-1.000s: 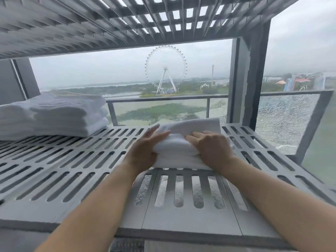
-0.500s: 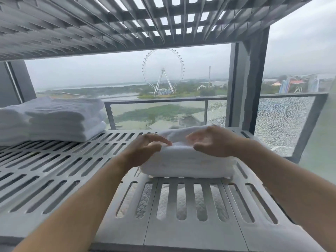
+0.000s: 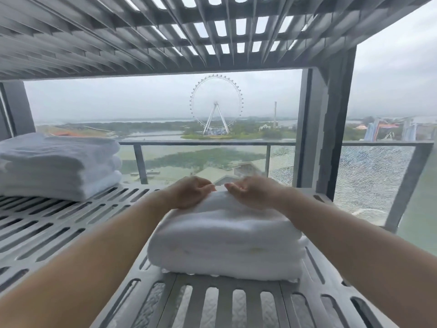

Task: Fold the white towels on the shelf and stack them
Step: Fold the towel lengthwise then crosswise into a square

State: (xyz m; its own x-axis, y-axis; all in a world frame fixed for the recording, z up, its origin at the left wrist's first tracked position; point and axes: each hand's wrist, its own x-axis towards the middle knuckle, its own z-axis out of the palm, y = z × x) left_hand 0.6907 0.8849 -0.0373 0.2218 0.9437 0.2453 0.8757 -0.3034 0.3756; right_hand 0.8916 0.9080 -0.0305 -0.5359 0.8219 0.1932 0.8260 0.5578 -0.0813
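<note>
A folded white towel [image 3: 227, 242] lies in thick layers on the slotted grey shelf [image 3: 59, 235], right in front of me. Both my hands reach over it to its far top edge. My left hand [image 3: 190, 192] has its fingers curled and pinches that edge. My right hand [image 3: 254, 192] is curled beside it, fingertips on the same edge, and the two hands nearly touch. A stack of folded white towels [image 3: 59, 166] sits at the back left of the shelf, apart from my hands.
Another slotted shelf [image 3: 165, 31] hangs close overhead. A grey upright post [image 3: 328, 133] stands at the back right corner. Behind the shelf runs a balcony railing [image 3: 212, 143] with glass panels. Bare slotted shelf surface lies between the stack and the near towel.
My hands left the towel's near face, lifted and moved to its far top edge, fingers curling. The towel now shows thicker, more folded. The view came closer and lower.
</note>
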